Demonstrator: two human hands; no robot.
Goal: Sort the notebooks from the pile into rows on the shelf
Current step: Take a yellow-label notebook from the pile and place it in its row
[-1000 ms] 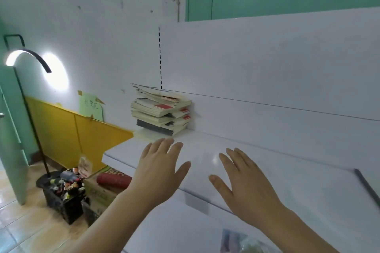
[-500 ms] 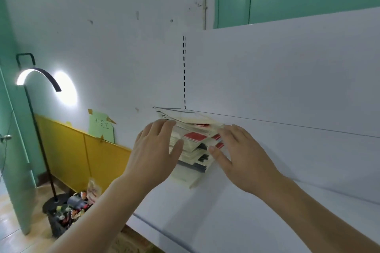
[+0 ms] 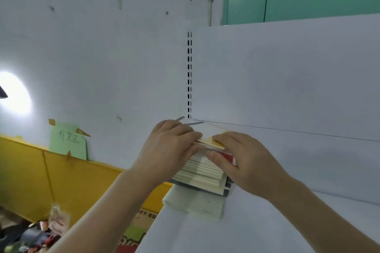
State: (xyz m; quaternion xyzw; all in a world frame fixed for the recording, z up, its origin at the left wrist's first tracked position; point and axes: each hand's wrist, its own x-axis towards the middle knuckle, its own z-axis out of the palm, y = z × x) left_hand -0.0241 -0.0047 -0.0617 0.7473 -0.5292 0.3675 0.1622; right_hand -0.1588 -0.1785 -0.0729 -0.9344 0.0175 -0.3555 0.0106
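white shelf (image 3: pixel 267 222) corner, cream-edged notebook pile (image 3: pixel 202 172), left hand (image 3: pixel 170 150) and right hand (image 3: pixel 244 162) seemingly gripping its top notebooks

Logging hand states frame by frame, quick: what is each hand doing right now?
Left hand: on the left side of the notebook pile, fingers curled on its top notebooks.
Right hand: pinches the top notebooks, fingers above, thumb under.

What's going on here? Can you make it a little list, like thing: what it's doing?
pile: notebooks stacked flat at the shelf's left end
shelf: white, carries the pile
left hand: fingers curled over the pile's top left edge
right hand: grips the top notebooks, thumb in front
top notebook: pale yellow, pinched between both hands
note: green, taped to the wall
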